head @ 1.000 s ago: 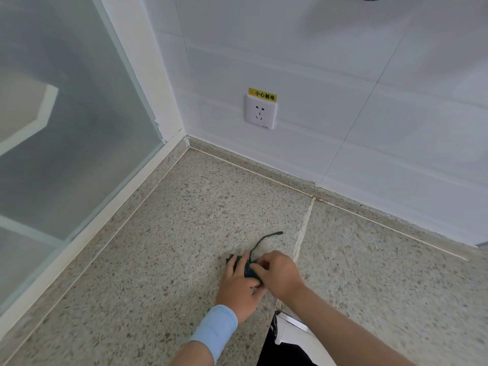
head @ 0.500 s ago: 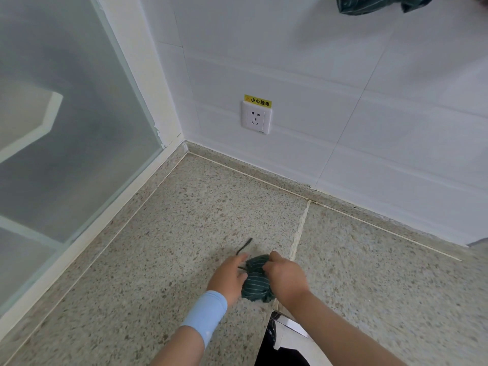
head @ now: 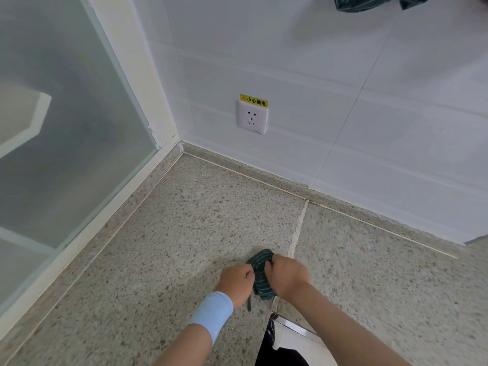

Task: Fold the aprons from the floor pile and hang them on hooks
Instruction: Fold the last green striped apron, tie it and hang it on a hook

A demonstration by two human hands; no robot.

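Note:
A dark green striped apron (head: 260,273), bundled into a small tight roll, is held between both hands just above the speckled floor (head: 184,233). My left hand (head: 235,282), with a light blue wristband, grips its left side, and a dark strap end dangles below that hand. My right hand (head: 286,276) clutches its right side from above. At the top right edge, more dark green striped apron cloth (head: 369,2) hangs against the white tiled wall; whatever holds it is out of view.
A white wall socket (head: 252,120) with a yellow warning label sits low on the wall. A frosted glass panel (head: 66,141) in a white frame lines the left side. A black and white object (head: 285,347) lies at the bottom edge.
The apron has gone from a flat wad with a loose strap on the floor to a tight roll lifted between both hands. The view has tilted up, showing hanging cloth at the top.

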